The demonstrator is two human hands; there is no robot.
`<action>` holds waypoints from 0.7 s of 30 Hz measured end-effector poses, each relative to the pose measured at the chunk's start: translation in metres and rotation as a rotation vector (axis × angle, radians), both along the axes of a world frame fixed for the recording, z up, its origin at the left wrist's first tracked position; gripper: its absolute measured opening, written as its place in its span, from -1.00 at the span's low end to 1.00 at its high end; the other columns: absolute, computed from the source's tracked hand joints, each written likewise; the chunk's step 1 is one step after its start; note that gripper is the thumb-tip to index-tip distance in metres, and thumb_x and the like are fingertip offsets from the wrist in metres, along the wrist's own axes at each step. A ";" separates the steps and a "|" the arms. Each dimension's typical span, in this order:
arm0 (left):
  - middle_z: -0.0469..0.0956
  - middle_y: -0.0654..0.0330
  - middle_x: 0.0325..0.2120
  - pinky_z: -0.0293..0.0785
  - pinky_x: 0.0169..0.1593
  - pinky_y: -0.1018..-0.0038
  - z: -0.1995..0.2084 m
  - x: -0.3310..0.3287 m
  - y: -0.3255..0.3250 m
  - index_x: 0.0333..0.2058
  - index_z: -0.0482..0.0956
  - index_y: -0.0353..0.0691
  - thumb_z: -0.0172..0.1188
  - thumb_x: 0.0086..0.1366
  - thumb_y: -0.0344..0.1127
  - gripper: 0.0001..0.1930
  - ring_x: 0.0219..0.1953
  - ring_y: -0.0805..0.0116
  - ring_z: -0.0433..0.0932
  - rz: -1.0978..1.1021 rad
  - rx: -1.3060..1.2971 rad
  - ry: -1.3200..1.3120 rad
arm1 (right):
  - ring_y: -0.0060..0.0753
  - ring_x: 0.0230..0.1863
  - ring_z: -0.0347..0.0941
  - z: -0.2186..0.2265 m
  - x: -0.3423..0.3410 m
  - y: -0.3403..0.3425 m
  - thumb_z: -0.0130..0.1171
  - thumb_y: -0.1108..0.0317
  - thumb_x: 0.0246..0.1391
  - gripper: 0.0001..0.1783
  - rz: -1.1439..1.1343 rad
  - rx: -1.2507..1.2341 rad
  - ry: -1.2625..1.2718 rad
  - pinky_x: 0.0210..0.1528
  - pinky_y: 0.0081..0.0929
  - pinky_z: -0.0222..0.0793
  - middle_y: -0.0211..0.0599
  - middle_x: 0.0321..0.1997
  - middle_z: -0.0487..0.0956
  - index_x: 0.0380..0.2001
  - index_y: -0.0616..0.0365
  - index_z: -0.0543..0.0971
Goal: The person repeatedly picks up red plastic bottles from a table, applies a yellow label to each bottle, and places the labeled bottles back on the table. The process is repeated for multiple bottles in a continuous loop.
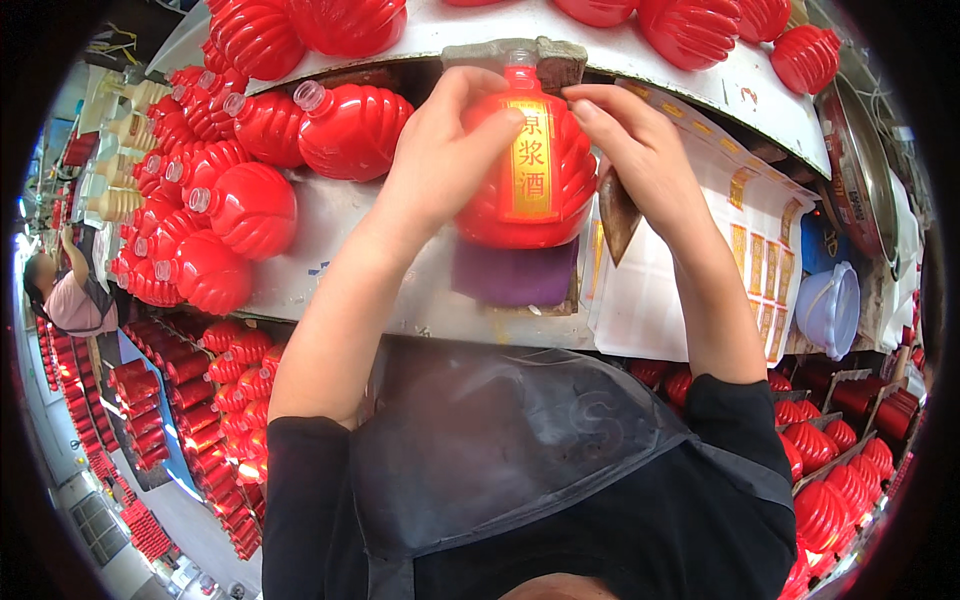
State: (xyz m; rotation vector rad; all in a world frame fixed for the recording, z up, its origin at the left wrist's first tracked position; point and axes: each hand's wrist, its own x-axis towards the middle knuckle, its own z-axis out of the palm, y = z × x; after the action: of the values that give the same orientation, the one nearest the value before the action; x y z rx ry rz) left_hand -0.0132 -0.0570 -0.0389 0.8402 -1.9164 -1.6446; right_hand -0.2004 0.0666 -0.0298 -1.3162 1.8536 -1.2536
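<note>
A ribbed red bottle with a clear neck lies tilted in front of me, its neck toward a worn block at the bench's far side. A gold label with red characters runs down its front. My left hand grips the bottle's left shoulder, thumb pressed on the label near the top. My right hand is at the bottle's right shoulder, thumb and forefinger close together beside it. Tucked in its curled fingers is a brown, pointed, blade-shaped tool, tip toward me. Beneath the bottle shows a purple cloth.
White backing sheets with gold labels lie to the right, near a pale blue bucket. Several red bottles crowd the left; more stand on the white far shelf. Another person is at far left.
</note>
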 end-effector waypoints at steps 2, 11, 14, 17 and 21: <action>0.60 0.20 -0.12 0.52 0.05 0.55 0.005 -0.009 -0.005 0.01 0.47 -0.30 0.23 0.48 -0.34 -0.75 -0.07 0.54 0.56 0.010 0.124 0.057 | -0.45 -0.11 0.60 -0.004 -0.006 -0.015 0.17 -0.08 0.35 -0.40 0.049 0.112 -0.032 -0.02 -0.47 0.49 -0.18 -0.05 0.72 0.04 0.33 0.67; 0.63 0.26 -0.24 0.55 -0.07 0.59 0.006 -0.018 -0.012 -0.13 0.47 -0.22 0.24 0.49 -0.34 -0.86 -0.18 0.58 0.59 0.023 0.316 0.062 | -0.51 -0.01 0.59 -0.001 -0.013 -0.028 0.17 -0.11 0.38 -0.31 0.185 0.280 -0.303 0.09 -0.51 0.48 -0.18 -0.05 0.72 0.10 0.43 0.62; 0.63 0.26 -0.24 0.55 -0.10 0.59 0.007 -0.018 -0.012 -0.14 0.48 -0.21 0.25 0.49 -0.33 -0.86 -0.20 0.58 0.60 0.033 0.357 0.079 | -0.55 -0.05 0.57 0.003 -0.018 -0.032 0.12 -0.14 0.41 -0.32 0.196 0.352 -0.305 0.07 -0.52 0.47 -0.25 -0.06 0.71 0.05 0.43 0.64; 0.62 0.26 -0.19 0.53 -0.02 0.57 0.007 -0.015 -0.009 -0.10 0.50 -0.22 0.24 0.49 -0.32 -0.85 -0.13 0.57 0.58 0.036 0.343 0.070 | -0.57 -0.08 0.56 0.002 -0.017 -0.037 0.08 -0.16 0.44 -0.32 0.246 0.356 -0.198 0.04 -0.55 0.47 -0.31 -0.09 0.71 0.05 0.37 0.64; 0.56 0.18 -0.02 0.50 0.10 0.50 0.003 0.002 0.000 0.11 0.45 -0.29 0.25 0.47 -0.25 -0.64 0.01 0.49 0.54 0.038 0.274 0.148 | -0.57 -0.04 0.57 0.004 -0.012 -0.030 0.06 -0.15 0.45 -0.31 0.274 0.159 -0.255 0.08 -0.56 0.45 -0.32 -0.10 0.71 0.19 0.35 0.56</action>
State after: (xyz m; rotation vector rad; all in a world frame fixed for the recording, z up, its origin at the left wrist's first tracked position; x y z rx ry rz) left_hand -0.0112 -0.0569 -0.0361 0.8263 -1.5890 -1.9174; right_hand -0.2123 0.0367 -0.0256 -1.2138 1.5052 -1.0535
